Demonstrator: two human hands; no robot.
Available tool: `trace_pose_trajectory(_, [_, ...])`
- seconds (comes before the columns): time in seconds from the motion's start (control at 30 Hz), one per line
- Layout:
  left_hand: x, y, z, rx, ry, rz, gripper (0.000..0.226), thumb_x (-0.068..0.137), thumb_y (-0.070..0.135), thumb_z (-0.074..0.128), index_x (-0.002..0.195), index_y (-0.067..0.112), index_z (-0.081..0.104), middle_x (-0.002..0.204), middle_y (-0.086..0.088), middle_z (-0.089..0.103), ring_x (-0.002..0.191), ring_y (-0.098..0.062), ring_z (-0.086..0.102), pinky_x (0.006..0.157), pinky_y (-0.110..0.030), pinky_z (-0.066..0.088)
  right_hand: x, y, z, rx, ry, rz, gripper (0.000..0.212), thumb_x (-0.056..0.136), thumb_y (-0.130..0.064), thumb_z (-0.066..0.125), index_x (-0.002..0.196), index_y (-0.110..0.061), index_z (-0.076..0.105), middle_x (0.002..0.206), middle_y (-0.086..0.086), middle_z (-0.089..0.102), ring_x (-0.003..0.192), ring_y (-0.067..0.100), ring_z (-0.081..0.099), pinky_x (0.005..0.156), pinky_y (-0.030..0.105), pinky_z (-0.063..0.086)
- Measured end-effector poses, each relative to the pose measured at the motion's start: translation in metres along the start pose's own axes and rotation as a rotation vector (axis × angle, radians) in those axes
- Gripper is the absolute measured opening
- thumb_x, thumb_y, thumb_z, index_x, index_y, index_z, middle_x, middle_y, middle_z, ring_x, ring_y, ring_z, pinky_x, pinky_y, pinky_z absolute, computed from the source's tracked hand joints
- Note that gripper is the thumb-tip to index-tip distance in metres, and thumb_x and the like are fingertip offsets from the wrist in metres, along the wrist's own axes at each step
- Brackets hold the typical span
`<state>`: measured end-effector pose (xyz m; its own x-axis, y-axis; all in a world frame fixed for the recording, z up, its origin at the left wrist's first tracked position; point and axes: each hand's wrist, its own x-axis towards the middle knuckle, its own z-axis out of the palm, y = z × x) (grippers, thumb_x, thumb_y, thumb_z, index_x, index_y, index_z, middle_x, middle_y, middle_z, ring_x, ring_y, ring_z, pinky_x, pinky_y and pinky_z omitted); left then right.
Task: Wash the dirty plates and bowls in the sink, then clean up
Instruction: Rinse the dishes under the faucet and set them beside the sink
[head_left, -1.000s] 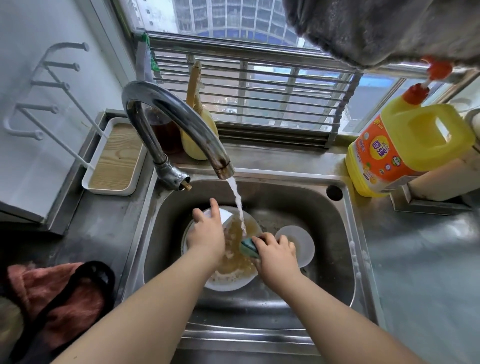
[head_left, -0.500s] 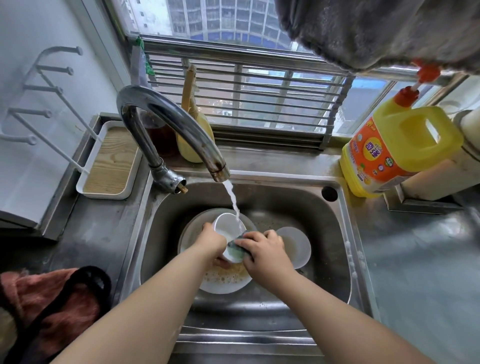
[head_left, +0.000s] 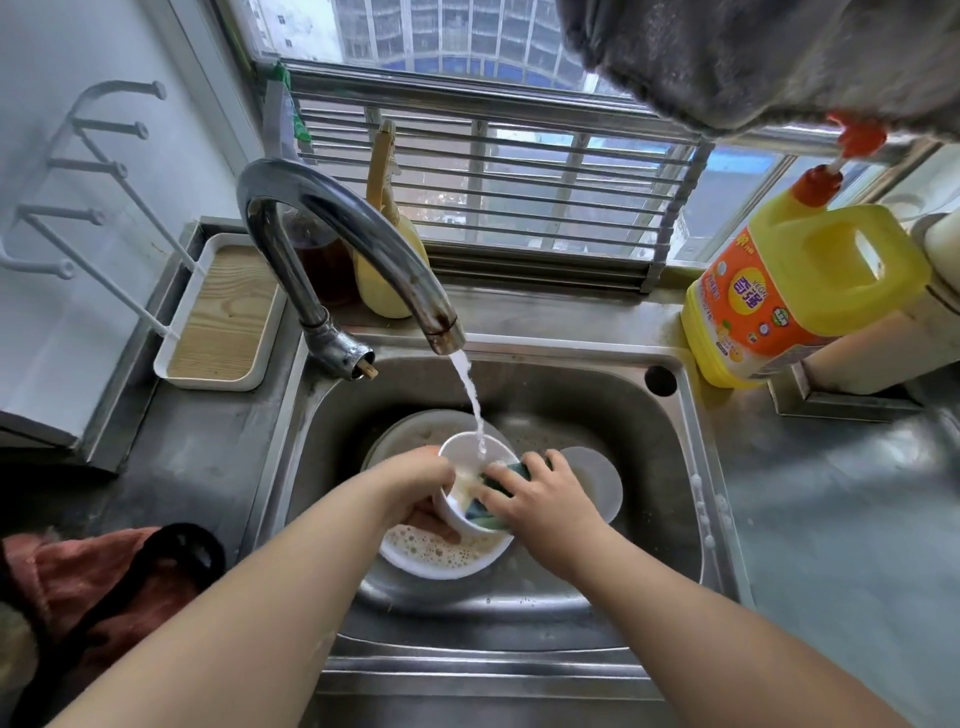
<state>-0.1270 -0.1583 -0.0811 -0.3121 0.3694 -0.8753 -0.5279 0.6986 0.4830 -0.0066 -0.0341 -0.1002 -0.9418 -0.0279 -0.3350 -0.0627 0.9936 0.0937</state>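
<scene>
In the steel sink (head_left: 691, 499) my left hand (head_left: 415, 483) grips a small white bowl (head_left: 465, 449), tilted under the running tap water. My right hand (head_left: 540, 493) holds a green-blue sponge (head_left: 485, 512) pressed inside that bowl. Below the bowl lies a large white plate (head_left: 441, 558) full of brown foamy water. A second small white dish (head_left: 600, 478) sits to the right, partly hidden behind my right hand.
The curved faucet (head_left: 332, 218) arches over the sink from the left, water flowing. A yellow detergent jug (head_left: 795, 291) stands at the back right. A white tray (head_left: 218, 317) with a wooden floor sits at the left, a reddish cloth (head_left: 88, 582) on the counter's front left.
My left hand lifted the small bowl off the plate and tilted it under the water. My right hand moved the sponge from the plate into the bowl.
</scene>
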Motion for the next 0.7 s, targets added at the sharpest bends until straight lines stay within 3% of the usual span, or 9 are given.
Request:
trace_pose_trajectory(0.13, [0.007,-0.006,0.022,-0.182,0.096,0.111,0.054,0.08,0.0,0.048,0.126,0.029,0.046,0.106,-0.016,0.064,0.084,-0.032,0.068,0.06,-0.043,0.058,0.004,-0.027,-0.017,0.35,0.053,0.237,0.031,0.078,-0.028,0.068,0.109,-0.031,0.064,0.104,-0.005,0.066,0.091,0.029,0.054,0.075,0.036,0.036])
trace_pose_trajectory(0.2, [0.002,-0.006,0.015,-0.099,0.028,0.027,0.053,0.081,-0.003,0.042,0.128,0.021,0.046,0.108,-0.022,0.063,0.085,-0.038,0.069,0.064,-0.052,0.058,-0.002,-0.018,-0.009,0.304,0.095,0.076,0.032,0.068,-0.037,0.076,0.099,-0.034,0.07,0.096,-0.009,0.069,0.082,0.026,0.057,0.07,0.034,0.041])
trace_pose_trajectory(0.3, [-0.004,-0.008,0.002,-0.094,-0.087,-0.027,0.047,0.085,-0.009,0.029,0.118,0.017,0.049,0.109,-0.024,0.061,0.096,-0.043,0.066,0.081,-0.058,0.054,-0.005,0.007,0.007,0.063,0.109,-0.075,0.046,0.059,-0.038,0.079,0.104,-0.036,0.071,0.105,-0.009,0.069,0.085,0.027,0.061,0.074,0.037,0.051])
trace_pose_trajectory(0.37, [-0.007,-0.008,0.014,-0.234,-0.011,0.066,0.05,0.083,-0.01,0.033,0.118,0.022,0.049,0.106,-0.019,0.062,0.097,-0.039,0.065,0.082,-0.056,0.055,0.001,0.0,-0.008,0.136,0.04,0.072,0.04,0.064,-0.039,0.079,0.103,-0.036,0.072,0.104,-0.009,0.069,0.089,0.029,0.058,0.078,0.038,0.045])
trace_pose_trajectory(0.43, [-0.002,-0.009,0.028,-0.297,0.127,0.149,0.053,0.08,-0.003,0.048,0.123,0.028,0.045,0.106,-0.013,0.062,0.095,-0.034,0.065,0.077,-0.053,0.057,0.005,-0.018,-0.015,0.312,0.0,0.173,0.026,0.071,-0.045,0.074,0.095,-0.037,0.072,0.099,-0.012,0.069,0.086,0.026,0.054,0.072,0.036,0.036])
trace_pose_trajectory(0.5, [-0.001,-0.008,0.022,-0.16,0.037,0.133,0.05,0.076,0.005,0.055,0.122,0.023,0.05,0.106,-0.014,0.065,0.091,-0.032,0.068,0.073,-0.053,0.058,0.003,-0.013,-0.004,0.23,0.071,0.094,0.028,0.059,-0.042,0.08,0.086,-0.039,0.073,0.091,-0.015,0.069,0.075,0.023,0.056,0.064,0.033,0.04])
trace_pose_trajectory(0.6, [-0.001,-0.01,0.006,-0.137,-0.095,0.001,0.052,0.081,-0.007,0.036,0.124,0.02,0.049,0.112,-0.023,0.063,0.094,-0.037,0.068,0.076,-0.052,0.057,-0.003,0.005,0.01,0.065,0.184,-0.022,0.039,0.055,-0.026,0.079,0.092,-0.035,0.074,0.101,-0.009,0.068,0.079,0.027,0.061,0.071,0.038,0.05])
trace_pose_trajectory(0.7, [-0.002,-0.012,0.022,-0.383,0.087,0.111,0.058,0.083,-0.008,0.045,0.129,0.026,0.04,0.111,-0.016,0.061,0.094,-0.034,0.066,0.075,-0.05,0.058,0.008,-0.01,-0.008,0.238,0.089,0.187,0.029,0.07,-0.027,0.073,0.099,-0.032,0.072,0.104,-0.011,0.067,0.087,0.028,0.054,0.075,0.037,0.039])
